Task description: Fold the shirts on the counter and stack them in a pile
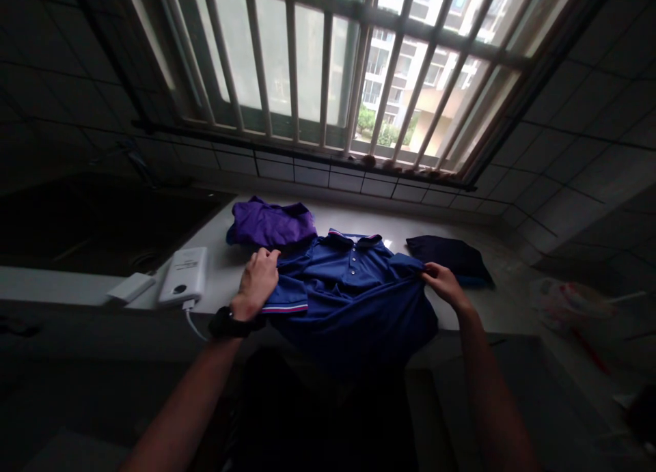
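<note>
A blue polo shirt (351,291) lies front up on the pale counter (225,264), collar toward the window, its lower part hanging over the front edge. My left hand (259,281), with a dark watch on its wrist, is closed on the shirt's left sleeve and shoulder. My right hand (443,282) pinches the fabric at the shirt's right sleeve.
A folded purple garment (271,223) lies behind the shirt at the left, a dark folded garment (454,257) at the right. A white power bank (184,275) with a cable and a small white block (130,287) sit near the dark sink (102,226). A barred window (328,69) stands behind.
</note>
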The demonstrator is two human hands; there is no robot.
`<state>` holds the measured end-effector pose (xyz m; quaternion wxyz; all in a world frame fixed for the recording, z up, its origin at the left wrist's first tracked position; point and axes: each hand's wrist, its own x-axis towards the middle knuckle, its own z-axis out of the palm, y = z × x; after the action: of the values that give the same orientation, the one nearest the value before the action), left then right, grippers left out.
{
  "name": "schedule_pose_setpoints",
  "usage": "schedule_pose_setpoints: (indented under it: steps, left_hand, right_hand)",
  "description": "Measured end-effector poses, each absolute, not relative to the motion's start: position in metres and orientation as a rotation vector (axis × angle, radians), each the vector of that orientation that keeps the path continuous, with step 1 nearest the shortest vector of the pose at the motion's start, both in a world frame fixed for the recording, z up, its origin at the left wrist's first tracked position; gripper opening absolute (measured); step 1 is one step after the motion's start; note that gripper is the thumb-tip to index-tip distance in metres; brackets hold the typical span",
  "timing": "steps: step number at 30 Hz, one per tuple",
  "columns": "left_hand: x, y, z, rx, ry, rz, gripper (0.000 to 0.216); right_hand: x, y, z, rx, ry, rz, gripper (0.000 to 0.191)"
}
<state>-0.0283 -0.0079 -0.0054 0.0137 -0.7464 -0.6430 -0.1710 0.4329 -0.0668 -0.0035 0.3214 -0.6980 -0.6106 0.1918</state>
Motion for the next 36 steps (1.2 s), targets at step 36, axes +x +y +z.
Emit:
schedule_pose_setpoints:
  steps: [36]
  left_hand:
    - [-0.024,-0.1,-0.063,-3.02,-1.235,-1.001,0.045]
  right_hand:
    - [0.408,-0.169,-0.013,-1.692,-1.706,0.646,0.048]
